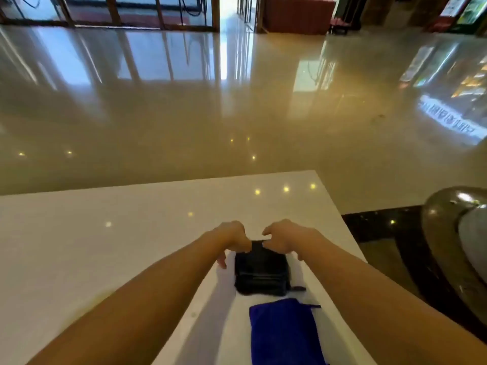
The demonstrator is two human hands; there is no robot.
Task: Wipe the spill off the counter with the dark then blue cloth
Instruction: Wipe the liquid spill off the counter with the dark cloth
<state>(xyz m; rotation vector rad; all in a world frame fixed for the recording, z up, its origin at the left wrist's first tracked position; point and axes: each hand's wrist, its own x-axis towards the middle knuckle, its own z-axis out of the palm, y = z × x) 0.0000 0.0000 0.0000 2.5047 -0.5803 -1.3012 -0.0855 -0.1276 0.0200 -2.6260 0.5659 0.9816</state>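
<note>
A folded dark cloth point(261, 272) lies on the white counter point(105, 246), near its right edge. My left hand point(232, 239) and my right hand point(283, 239) both pinch the cloth's far edge, fingers curled over it. A folded blue cloth point(284, 333) lies flat on the counter just in front of the dark one, closer to me, untouched. No spill is plainly visible on the glossy counter top.
The counter's far edge and right edge drop to a shiny beige floor point(237, 114). A dark rounded metal object point(453, 233) stands to the right beyond the counter. Glass doors and a red sofa point(297, 14) are far back.
</note>
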